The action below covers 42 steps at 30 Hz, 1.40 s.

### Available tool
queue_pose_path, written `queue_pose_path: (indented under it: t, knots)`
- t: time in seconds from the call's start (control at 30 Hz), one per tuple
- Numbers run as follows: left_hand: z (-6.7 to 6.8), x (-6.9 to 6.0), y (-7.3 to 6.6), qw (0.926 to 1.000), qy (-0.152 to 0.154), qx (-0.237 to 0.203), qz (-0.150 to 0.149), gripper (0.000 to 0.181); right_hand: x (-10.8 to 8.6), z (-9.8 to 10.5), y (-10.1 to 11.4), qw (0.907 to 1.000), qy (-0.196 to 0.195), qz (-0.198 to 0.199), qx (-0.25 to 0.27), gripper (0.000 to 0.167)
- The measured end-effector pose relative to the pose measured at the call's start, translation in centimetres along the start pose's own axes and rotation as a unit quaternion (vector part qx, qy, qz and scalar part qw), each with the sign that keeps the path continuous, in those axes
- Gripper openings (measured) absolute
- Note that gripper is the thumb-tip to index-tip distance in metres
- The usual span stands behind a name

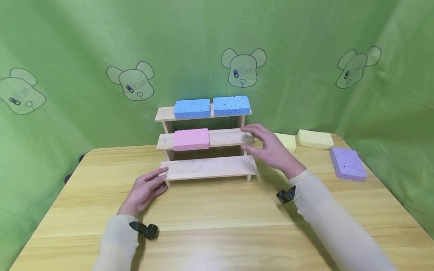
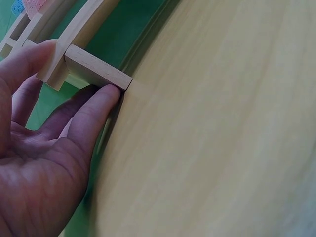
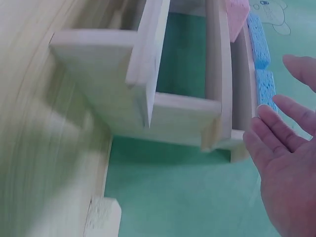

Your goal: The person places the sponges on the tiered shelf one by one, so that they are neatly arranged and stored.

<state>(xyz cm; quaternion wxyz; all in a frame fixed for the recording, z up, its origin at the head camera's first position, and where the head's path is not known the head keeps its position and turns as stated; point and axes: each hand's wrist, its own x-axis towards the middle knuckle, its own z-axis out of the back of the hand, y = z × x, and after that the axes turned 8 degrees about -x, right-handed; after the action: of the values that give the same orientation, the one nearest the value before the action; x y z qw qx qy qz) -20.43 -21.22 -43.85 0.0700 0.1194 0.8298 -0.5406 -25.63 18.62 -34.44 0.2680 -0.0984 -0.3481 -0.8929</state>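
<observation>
A three-step wooden display rack [image 1: 207, 168] stands on the table. My left hand [image 1: 145, 192] grips the left end of its lowest step; in the left wrist view, fingers [image 2: 94, 116] lie against the step's board and the leg beneath. Two blue sponges [image 1: 192, 108] sit side by side on the top step. One pink sponge [image 1: 191, 139] lies on the left half of the middle step. By the right end of that step is my right hand [image 1: 268, 146], its fingers spread and nothing held. The right wrist view shows this hand [image 3: 291, 148] apart from the rack.
To the right of the rack lie two pale yellow sponges [image 1: 315, 139], one partly hidden behind my right hand, and a purple sponge [image 1: 348, 164]. A green curtain [image 1: 190, 45] with bear-head prints hangs behind the wooden table [image 1: 217, 226].
</observation>
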Motion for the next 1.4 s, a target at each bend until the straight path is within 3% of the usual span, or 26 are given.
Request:
queue_pose_path:
  t: [0.3, 0.67, 0.97, 1.2, 1.4]
  knots:
    - [0.1, 0.0, 0.0, 1.0000, 0.004, -0.002, 0.001, 0.035, -1.7, 1.6, -1.6, 0.9993, -0.006, -0.022, -0.030, 0.055]
    - [0.1, 0.0, 0.0, 1.0000, 0.008, -0.001, 0.002, 0.037, -3.9, 4.2, -3.1, 0.9981, -0.040, -0.038, -0.026, 0.052]
    - [0.1, 0.1, 0.0, 1.0000, 0.006, 0.003, 0.003, 0.041, -5.5, 5.3, -6.5, 0.9953, -0.046, -0.070, -0.049, 0.056]
    - [0.1, 0.1, 0.1, 1.0000, 0.007, 0.002, 0.003, 0.040, -6.4, 6.2, -9.5, 0.9887, -0.026, -0.131, -0.068, 0.066]
    - [0.2, -0.1, 0.1, 1.0000, 0.005, 0.004, 0.003, 0.042, -6.5, 6.3, -11.6, 0.9845, -0.008, -0.147, -0.095, 0.070]
